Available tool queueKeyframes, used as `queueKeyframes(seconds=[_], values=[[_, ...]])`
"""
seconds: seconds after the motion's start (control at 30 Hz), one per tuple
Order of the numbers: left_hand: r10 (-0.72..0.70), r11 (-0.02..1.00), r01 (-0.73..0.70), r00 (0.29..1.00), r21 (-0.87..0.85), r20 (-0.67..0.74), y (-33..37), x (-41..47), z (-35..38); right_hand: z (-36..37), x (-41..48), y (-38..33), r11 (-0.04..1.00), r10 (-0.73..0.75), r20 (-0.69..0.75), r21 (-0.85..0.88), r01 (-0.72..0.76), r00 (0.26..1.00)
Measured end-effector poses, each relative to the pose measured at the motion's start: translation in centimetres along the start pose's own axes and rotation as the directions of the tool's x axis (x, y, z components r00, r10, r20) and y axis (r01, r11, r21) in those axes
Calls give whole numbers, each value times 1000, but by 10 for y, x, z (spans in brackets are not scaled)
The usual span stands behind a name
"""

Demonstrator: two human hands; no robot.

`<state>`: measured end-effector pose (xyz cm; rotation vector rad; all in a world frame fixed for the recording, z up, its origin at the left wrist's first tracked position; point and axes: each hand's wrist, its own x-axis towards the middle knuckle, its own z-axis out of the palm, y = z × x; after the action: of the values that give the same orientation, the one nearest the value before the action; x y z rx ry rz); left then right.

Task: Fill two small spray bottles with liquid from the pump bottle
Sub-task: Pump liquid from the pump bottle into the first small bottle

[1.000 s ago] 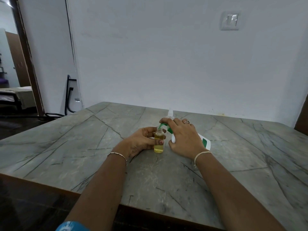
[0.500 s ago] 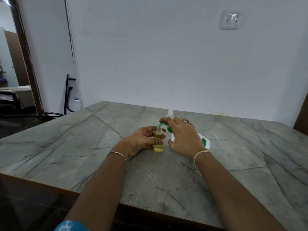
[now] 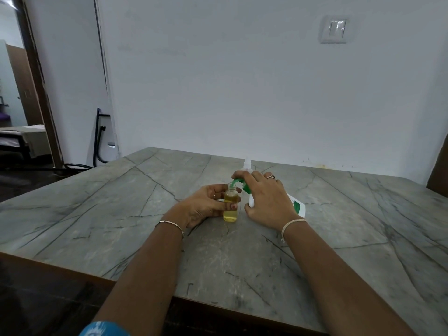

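A small clear spray bottle [image 3: 230, 209] stands upright on the marble table [image 3: 145, 214], uncapped and nearly full of yellow liquid. My left hand [image 3: 206, 206] grips it from the left, thumb across its front. My right hand [image 3: 265, 198] wraps round the white pump bottle [image 3: 297, 206], which is tilted, and my index finger lies on its green pump head [image 3: 238, 184]. The green spout sits right over the small bottle's mouth. A second small clear bottle with a white spray top [image 3: 247, 163] pokes up behind my right hand, mostly hidden.
The table runs up to a white wall with a light switch [image 3: 335, 29]. A black metal frame [image 3: 99, 139] leans in the corner at the left, beside a doorway. The table's brown front edge [image 3: 60, 270] is near me.
Both hands and both bottles stay in the same place. The liquid level in the small bottle looks about the same.
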<state>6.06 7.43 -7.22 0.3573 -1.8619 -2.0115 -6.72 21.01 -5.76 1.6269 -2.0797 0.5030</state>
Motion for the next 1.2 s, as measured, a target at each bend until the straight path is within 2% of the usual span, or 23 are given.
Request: queueKeyframes(seconds=[1.2], values=[[0, 1000, 0, 1000, -2, -3, 0, 0, 0, -3, -2, 1, 999, -1, 18, 34, 0, 1000]])
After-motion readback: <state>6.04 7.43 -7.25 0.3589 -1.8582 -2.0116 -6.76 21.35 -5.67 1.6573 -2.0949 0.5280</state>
